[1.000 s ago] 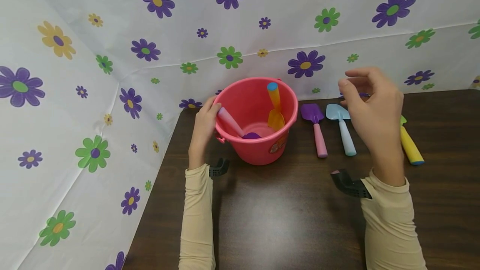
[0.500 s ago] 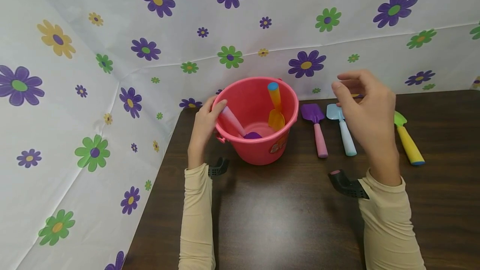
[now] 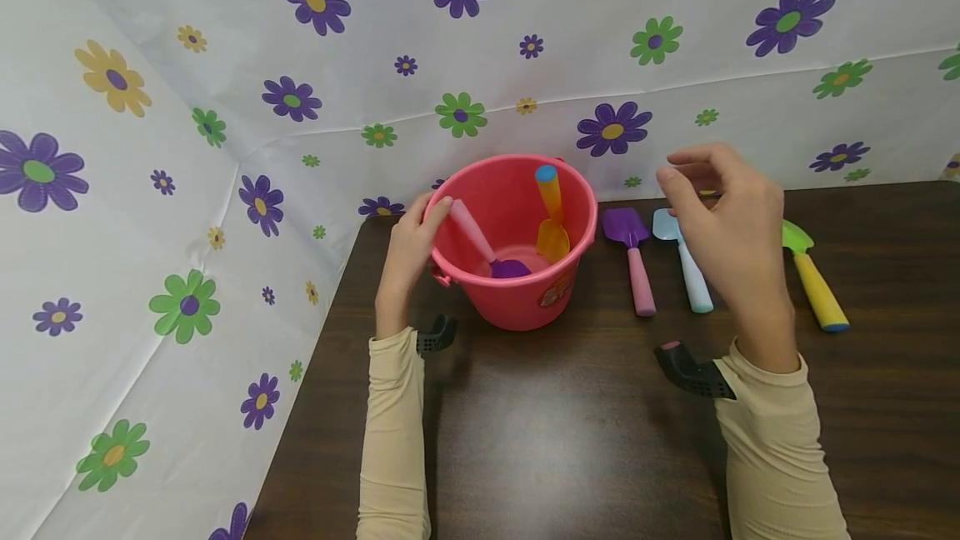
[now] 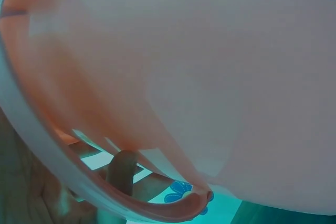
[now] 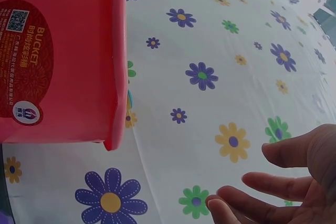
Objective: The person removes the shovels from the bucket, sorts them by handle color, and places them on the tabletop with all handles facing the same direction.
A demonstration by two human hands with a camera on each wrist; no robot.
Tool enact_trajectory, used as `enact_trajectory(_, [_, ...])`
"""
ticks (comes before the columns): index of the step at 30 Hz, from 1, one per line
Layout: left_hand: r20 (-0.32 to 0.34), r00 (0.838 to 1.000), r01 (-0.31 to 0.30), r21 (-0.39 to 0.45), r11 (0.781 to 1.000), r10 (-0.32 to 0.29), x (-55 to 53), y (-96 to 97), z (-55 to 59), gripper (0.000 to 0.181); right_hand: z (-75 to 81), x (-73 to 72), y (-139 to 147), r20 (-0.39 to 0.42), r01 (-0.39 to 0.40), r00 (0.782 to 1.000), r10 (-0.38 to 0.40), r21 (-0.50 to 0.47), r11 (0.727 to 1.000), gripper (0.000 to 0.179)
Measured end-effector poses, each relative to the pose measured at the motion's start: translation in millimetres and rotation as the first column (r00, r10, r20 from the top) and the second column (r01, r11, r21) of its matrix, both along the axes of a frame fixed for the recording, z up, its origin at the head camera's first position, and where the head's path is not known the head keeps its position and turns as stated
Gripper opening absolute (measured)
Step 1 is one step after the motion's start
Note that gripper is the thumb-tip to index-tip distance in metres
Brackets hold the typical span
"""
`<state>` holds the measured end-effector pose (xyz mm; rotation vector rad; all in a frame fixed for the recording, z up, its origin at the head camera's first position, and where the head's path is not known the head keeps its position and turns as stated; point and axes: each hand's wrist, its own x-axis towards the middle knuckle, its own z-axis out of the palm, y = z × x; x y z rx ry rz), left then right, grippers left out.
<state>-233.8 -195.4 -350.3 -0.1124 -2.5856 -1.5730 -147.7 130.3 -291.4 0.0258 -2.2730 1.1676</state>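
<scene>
My left hand [image 3: 408, 261] grips the near-left rim of a pink bucket [image 3: 517, 307], its thumb over the edge. In the left wrist view, fingers [image 4: 122, 174] show at the bucket wall [image 4: 210, 77]. Inside the bucket lie a toy shovel with a pink handle [image 3: 472, 229] and purple blade, and an orange toy shovel [image 3: 551, 198] with a blue-tipped handle. My right hand [image 3: 738, 232] hangs in the air over the table, fingers loosely bent and holding nothing. It partly covers a light blue toy shovel [image 3: 693, 277]. The right wrist view shows it beside the bucket [image 5: 79, 66], apart from it.
Right of the bucket lies a purple toy shovel [image 3: 627, 227] with a pink handle. Farther right is a green-bladed toy shovel with a yellow handle [image 3: 821, 294]. All rest on the dark wooden table [image 3: 555, 440]. A flower-printed white sheet [image 3: 510, 73] stands behind and at left.
My right hand has drifted left, uncovering the green blade. Inside the bucket, the pink-handled shovel has shifted slightly right. The left thumb has moved a little over the rim.
</scene>
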Motion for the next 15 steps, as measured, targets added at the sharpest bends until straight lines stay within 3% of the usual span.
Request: enact_trajectory(15, [-0.011,1.000,-0.001,-0.032,0.999,0.001,-0.9,-1.1,-2.2,0.049,-0.1,1.2,1.9,0.004,-0.005,1.000,0.005,0.005,1.000,0.035])
